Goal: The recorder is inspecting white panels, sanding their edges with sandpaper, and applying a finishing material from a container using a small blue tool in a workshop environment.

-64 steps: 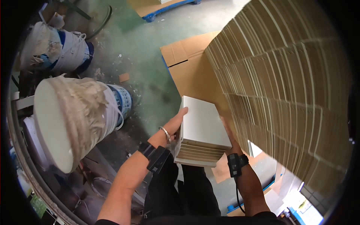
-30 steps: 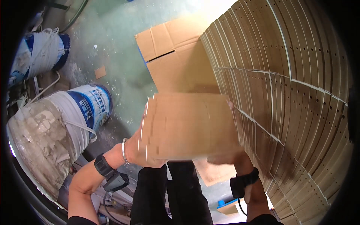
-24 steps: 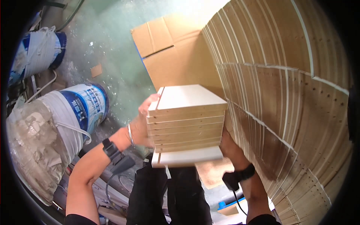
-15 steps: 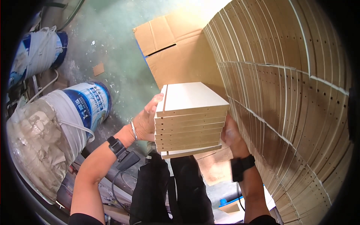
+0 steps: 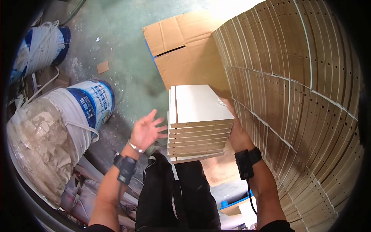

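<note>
In front of my legs stands a neat stack of white-faced boards (image 5: 201,104), their brown, drilled edges toward me. The top board has a groove along its left side. My left hand (image 5: 145,130) is off the stack's left side, open, fingers spread, holding nothing. Against the right side lies my right hand (image 5: 236,129), its fingers stretched along the boards and partly hidden by them. The lowest board juts out a little toward me.
A tall wall of stacked drilled boards (image 5: 278,92) rises close on the right. Beyond the stack is a cardboard sheet (image 5: 185,65). Blue-and-white buckets (image 5: 98,101) stand left, one with a plastic bag of scraps (image 5: 38,135). A brown scrap (image 5: 102,67) lies on the floor.
My left hand has let go of the stack's left side and moved left and down, fingers spreading. My right hand has shifted slightly up along the right side. The stack sits slightly further right.
</note>
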{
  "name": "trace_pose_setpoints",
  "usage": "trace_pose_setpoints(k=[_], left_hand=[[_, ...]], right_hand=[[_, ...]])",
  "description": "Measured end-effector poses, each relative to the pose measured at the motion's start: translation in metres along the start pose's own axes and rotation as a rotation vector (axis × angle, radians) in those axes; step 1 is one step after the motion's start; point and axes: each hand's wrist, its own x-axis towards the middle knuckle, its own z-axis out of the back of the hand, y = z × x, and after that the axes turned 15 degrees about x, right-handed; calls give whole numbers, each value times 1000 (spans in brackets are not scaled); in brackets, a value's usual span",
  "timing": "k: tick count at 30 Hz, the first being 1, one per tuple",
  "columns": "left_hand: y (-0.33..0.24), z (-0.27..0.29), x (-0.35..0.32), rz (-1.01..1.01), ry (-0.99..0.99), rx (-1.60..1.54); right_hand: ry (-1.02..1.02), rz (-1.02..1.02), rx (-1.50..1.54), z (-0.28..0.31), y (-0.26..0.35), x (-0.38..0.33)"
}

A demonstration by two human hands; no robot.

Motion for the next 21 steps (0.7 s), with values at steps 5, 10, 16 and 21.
trace_pose_setpoints(k=[5, 10, 16, 21], left_hand=[[-60, -44, 34, 323, 30, -580], [-59, -52, 11, 306, -76, -716], [-42, -50, 43, 396, -105, -659], [-29, -38, 36, 303, -123, -712]], right_hand=[[100, 182, -237, -10, 4, -19], [-87, -5, -138, -31, 12, -16], [-116, -5, -135, -11, -9, -16], [-267, -21, 67, -60, 4, -12]])
